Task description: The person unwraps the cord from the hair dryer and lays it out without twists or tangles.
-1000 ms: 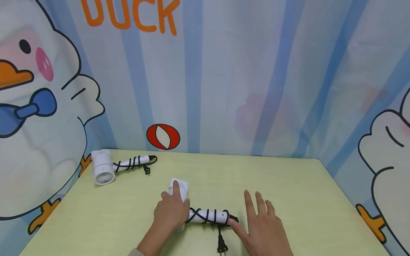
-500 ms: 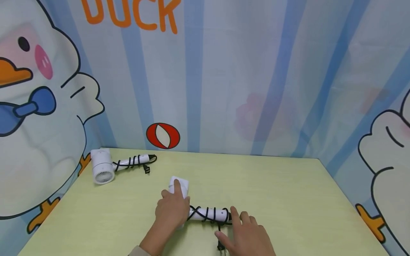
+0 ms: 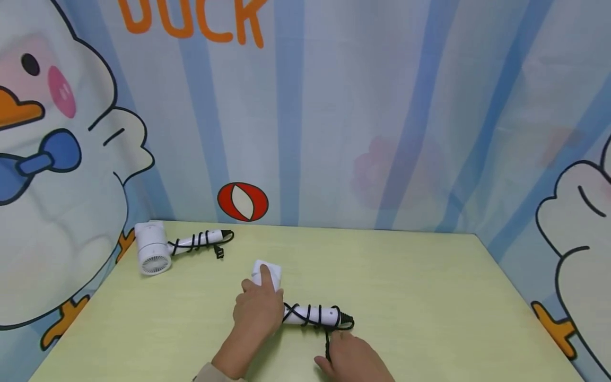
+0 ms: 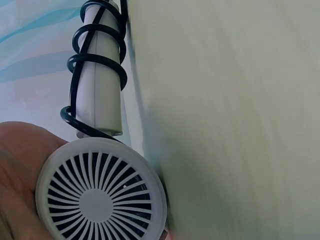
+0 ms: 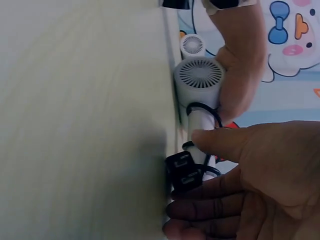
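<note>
A white hair dryer with a black cord wound around its handle [image 3: 312, 315] lies at the middle front of the table. My left hand [image 3: 258, 310] grips its head from above, with the index finger stretched along the top. In the left wrist view the round slotted grille [image 4: 97, 202] faces the camera beside the palm. Just below the handle's end is my right hand [image 3: 355, 356], largely covering the black plug in the head view. From the right wrist, the two-pin plug [image 5: 184, 171] shows between spread thumb and fingers, which are not pinched together.
A second white hair dryer [image 3: 154, 249], its cord also wrapped round the handle, lies at the table's back left corner. Behind the pale yellow table [image 3: 429, 297] hangs a striped blue curtain [image 3: 324, 122] with duck drawings.
My right hand has moved left and nearer, from beside the handle's end to over the plug, its fingers bending downward. The left hand stays on the dryer's head.
</note>
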Motion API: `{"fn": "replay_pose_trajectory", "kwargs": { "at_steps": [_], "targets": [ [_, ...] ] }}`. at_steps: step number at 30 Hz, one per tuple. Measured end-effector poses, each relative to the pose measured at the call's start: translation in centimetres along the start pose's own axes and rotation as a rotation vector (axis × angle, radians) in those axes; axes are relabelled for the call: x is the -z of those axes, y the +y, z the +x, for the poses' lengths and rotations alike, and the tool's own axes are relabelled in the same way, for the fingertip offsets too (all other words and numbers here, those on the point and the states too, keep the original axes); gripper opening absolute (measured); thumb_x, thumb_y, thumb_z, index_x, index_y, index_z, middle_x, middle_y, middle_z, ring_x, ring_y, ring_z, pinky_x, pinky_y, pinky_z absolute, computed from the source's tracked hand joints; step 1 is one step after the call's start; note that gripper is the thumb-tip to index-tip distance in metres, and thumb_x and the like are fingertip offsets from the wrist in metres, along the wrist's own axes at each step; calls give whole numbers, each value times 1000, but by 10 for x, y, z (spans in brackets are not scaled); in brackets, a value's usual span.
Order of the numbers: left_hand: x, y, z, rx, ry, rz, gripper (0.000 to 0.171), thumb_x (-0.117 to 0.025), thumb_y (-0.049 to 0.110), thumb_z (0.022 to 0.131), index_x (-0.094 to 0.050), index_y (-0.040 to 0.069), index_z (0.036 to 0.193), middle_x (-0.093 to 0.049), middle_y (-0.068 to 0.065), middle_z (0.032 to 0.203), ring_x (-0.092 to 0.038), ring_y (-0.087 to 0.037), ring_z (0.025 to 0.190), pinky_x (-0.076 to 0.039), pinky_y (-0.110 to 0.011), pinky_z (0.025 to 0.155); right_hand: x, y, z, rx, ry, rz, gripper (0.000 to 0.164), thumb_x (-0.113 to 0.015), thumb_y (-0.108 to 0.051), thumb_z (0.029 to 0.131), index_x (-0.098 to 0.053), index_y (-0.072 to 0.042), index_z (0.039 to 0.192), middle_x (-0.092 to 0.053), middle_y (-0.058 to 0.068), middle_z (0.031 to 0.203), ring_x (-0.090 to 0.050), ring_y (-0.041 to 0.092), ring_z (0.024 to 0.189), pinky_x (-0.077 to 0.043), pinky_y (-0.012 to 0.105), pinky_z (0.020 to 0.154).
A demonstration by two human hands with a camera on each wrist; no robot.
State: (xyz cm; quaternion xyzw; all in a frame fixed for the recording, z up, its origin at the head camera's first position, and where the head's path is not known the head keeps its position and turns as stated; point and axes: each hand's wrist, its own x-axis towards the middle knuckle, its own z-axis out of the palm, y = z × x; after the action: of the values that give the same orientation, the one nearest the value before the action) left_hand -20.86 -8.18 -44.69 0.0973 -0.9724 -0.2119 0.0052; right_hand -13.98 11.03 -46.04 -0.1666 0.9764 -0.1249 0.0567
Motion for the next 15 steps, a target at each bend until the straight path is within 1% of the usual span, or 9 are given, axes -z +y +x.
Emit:
{"fn": "replay_pose_trajectory", "kwargs": {
  "at_steps": [2, 4, 6, 10, 14, 15],
  "targets": [
    [0, 0, 1, 7, -4, -1, 70, -56, 36, 103, -26, 8, 158, -47, -34, 107, -56, -39, 73, -49, -50, 57, -1, 0, 0, 49, 56, -5, 35, -72, -33, 91, -57, -3, 82, -55, 7, 72, -56, 23, 58, -47, 37, 55],
    [1, -1, 1, 15, -13, -2, 69, -55, 36, 103, -26, 8, 159, -46, -34, 109, -56, -39, 73, -49, -50, 56, -1, -3, 2, 49, 66, 0, 31, -71, -29, 89, -54, -6, 78, -51, 3, 66, -53, 21, 55, -44, 36, 53],
    [1, -2, 2, 19, -20, -3, 69, -54, 35, 103, -26, 7, 158, -46, -34, 111, -56, -40, 73, -49, -50, 56, 0, -5, 5, 34, 55, 15, 28, -69, -25, 87, -52, -7, 76, -49, 2, 63, -51, 20, 53, -43, 36, 52],
    [-1, -4, 4, 3, -23, 4, 67, -53, 34, 102, -27, 7, 157, -46, -34, 112, -56, -41, 73, -49, -52, 56, -1, -10, 7, -24, 4, 33, 21, -66, -19, 81, -53, -3, 78, -48, 5, 64, -52, 21, 55, -44, 37, 53],
    [-2, -4, 4, -15, -13, 14, 68, -56, 34, 100, -29, 6, 155, -46, -33, 112, -57, -42, 72, -50, -52, 57, -1, -11, 9, -41, -21, 20, 16, -66, -13, 76, -54, -3, 80, -48, 5, 64, -53, 23, 56, -46, 37, 55],
    [-3, -4, 3, -17, -11, 16, 68, -57, 35, 100, -29, 6, 155, -47, -34, 112, -57, -42, 72, -50, -52, 57, -1, -12, 10, -46, -32, 19, 16, -67, -12, 76, -54, -3, 80, -49, 6, 64, -54, 23, 56, -46, 38, 55]
  ]
}}
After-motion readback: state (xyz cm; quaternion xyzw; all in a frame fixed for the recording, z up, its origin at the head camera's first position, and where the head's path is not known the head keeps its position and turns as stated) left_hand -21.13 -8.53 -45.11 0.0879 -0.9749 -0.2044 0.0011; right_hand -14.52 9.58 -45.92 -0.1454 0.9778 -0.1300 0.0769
